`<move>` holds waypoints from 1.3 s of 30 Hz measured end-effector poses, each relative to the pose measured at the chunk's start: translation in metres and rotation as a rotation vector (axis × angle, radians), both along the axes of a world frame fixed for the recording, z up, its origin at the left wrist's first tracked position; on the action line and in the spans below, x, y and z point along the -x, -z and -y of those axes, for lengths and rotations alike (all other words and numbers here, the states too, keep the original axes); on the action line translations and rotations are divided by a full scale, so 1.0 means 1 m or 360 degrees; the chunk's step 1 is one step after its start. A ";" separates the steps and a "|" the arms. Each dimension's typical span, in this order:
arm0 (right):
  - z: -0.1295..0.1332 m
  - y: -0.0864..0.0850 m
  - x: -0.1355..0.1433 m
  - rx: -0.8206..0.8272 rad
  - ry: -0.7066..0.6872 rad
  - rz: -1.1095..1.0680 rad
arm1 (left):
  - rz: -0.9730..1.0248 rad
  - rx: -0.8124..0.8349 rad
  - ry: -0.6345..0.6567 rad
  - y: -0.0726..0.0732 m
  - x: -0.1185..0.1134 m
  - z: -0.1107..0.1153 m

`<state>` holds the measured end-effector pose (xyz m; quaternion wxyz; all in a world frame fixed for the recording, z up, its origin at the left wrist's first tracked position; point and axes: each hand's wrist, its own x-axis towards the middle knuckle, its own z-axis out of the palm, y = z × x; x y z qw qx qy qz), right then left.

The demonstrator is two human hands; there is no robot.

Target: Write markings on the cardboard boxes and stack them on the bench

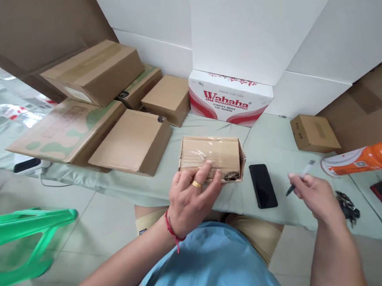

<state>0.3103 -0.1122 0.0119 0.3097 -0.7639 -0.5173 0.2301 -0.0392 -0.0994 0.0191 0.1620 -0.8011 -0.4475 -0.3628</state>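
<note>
A small brown cardboard box (210, 148) lies in front of me, with clear tape, wrinkled in places, across its top. A dark mark shows at its near right corner. My left hand (192, 195), wearing a gold ring and a red string bracelet, is on the box's near side, some fingers on its top and others curled at the edge. Off to the right, clear of the box, my right hand (314, 195) is closed around a slim pen (307, 167), its dark end pointing down. Between box and right hand lies a black phone (263, 186).
Several cardboard boxes (130, 141) stand at left, some stacked. A white Wahaba-style printed carton labelled Wahaha (230, 98) leans at the back. Rightward are a small box (316, 133), an orange bottle (363, 158) and keys (348, 206). A green stool (40, 245) stands below left.
</note>
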 end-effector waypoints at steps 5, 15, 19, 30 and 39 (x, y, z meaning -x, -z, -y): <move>0.015 0.060 -0.066 0.0980 -0.0084 0.0778 | -0.0007 0.0207 0.0073 -0.015 0.003 -0.022; 0.036 0.099 0.017 0.0424 -0.0072 0.0844 | 0.0055 0.0532 0.0425 -0.046 0.049 -0.058; 0.037 0.108 0.056 0.0466 -0.0091 0.0949 | -0.0360 0.0794 0.0556 -0.040 0.058 -0.080; 0.039 0.111 0.037 0.0430 0.0079 0.0660 | -0.0170 0.0862 0.0395 -0.048 0.023 -0.050; 0.039 0.107 0.031 0.0348 0.0106 0.0335 | 0.0160 0.0425 -0.0304 -0.002 -0.073 -0.054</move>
